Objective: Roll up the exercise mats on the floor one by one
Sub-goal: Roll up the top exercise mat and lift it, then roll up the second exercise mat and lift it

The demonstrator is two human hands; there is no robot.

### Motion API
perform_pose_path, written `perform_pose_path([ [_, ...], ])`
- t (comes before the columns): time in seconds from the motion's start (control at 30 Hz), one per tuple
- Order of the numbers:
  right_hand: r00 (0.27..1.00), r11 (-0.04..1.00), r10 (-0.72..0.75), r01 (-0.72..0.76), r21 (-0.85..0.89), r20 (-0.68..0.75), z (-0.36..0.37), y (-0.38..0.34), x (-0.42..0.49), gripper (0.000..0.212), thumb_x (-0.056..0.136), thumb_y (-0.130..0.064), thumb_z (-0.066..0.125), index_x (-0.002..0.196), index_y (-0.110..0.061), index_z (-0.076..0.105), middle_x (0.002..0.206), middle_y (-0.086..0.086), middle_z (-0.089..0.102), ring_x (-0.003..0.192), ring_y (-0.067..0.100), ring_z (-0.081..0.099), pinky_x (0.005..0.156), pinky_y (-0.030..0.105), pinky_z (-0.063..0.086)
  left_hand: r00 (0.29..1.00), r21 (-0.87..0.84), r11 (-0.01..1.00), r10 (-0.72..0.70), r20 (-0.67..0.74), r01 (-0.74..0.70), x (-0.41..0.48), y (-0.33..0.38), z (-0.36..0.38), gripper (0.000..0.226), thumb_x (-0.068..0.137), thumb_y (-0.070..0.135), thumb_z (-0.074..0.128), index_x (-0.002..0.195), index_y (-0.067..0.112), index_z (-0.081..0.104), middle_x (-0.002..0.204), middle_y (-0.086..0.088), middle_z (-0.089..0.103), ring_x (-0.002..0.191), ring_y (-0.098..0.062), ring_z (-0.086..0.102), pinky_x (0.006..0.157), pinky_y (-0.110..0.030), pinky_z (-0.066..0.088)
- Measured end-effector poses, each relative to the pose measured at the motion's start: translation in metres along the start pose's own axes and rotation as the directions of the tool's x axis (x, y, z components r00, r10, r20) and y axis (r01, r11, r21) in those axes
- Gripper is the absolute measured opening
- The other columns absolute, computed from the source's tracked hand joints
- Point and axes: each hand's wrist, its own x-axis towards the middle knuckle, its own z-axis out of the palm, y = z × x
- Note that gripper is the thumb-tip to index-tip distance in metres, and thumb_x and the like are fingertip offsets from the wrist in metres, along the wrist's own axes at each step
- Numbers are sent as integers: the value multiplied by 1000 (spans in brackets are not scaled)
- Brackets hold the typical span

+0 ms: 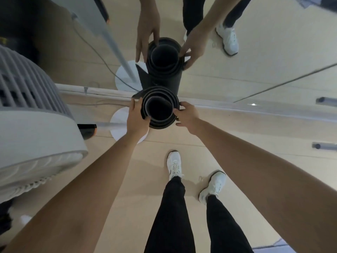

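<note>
Standing on end beside the mirror (237,61), the matte black mat (161,125) (a smooth spiral tube) is pointing up while left hand (136,117) and right hand (187,115) are clamping fingers round its rim.

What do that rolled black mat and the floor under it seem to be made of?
The mat looks like matt black foam or rubber: it coils in thick, soft layers without shine. The floor seems pale beige laminate or vinyl, smooth with faint sheen and thin seam lines; which, I cannot tell.
</note>
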Motion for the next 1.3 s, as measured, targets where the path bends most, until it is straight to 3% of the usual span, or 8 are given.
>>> perform_pose_path([
  [0.07,999,1000,20,-20,7,27,-9,7,-15,47,96,-22,70,141,-19,58,119,11,69,97,31,69,85,45,63,998,19,999,-44,45,43,-15,9,-5,62,96,11,63,154,21,42,160,-4,42,156,-30,18,116,-45,34],
  [0.23,1000,998,0,1,-62,13,-48,42,-87,27,88,-24,75,115,-22,72,90,5,74,94,29,73,87,42,61,983,98,989,-121,139,108,-64,31,-15,66,96,20,65,157,16,39,168,-6,27,152,-23,29,119,-38,32],
  [0.4,998,998,32,-35,-59,-48,-92,113,-181,22,87,-23,74,110,-24,72,91,8,78,89,24,75,84,37,57,888,119,982,-181,422,143,-133,75,-5,40,98,22,62,138,18,62,140,-1,63,130,-22,57,109,-43,46],
  [0.57,989,990,90,-102,-100,-116,-123,214,-280,29,91,-27,73,119,-22,70,96,-4,73,85,14,64,75,24,46,747,131,991,-84,659,-3,-218,117,29,28,97,21,65,124,20,71,121,9,72,115,-11,66,106,-34,50],
  [0.73,951,990,137,-140,12,-278,-130,327,-376,33,94,-32,70,126,-21,69,103,-3,72,85,16,63,77,24,42,609,173,941,43,792,-291,-306,148,75,23,99,21,65,120,20,73,114,9,72,104,-11,67,95,-27,50],
  [0.9,829,930,280,-110,350,-484,-96,449,-489,32,94,-33,69,125,-23,69,106,1,75,91,19,67,82,32,51,428,152,855,89,899,-496,-415,167,117,18,97,21,68,114,23,75,112,8,74,104,-12,68,98,-30,52],
  [1.03,663,779,482,-25,626,-573,-36,539,-579,29,94,-30,70,122,-20,70,100,2,74,93,19,69,80,33,52,220,93,725,82,972,-683,-516,170,154,19,97,21,68,115,19,75,110,7,73,105,-14,67,99,-33,51],
  [1.3,341,424,814,204,882,-470,74,649,-700,19,91,-23,71,110,-20,73,98,1,73,94,19,70,85,39,58,-166,-112,527,-55,985,-842,-706,166,210,15,95,20,69,104,29,76,106,12,75,97,-4,68,93,-22,51],
])
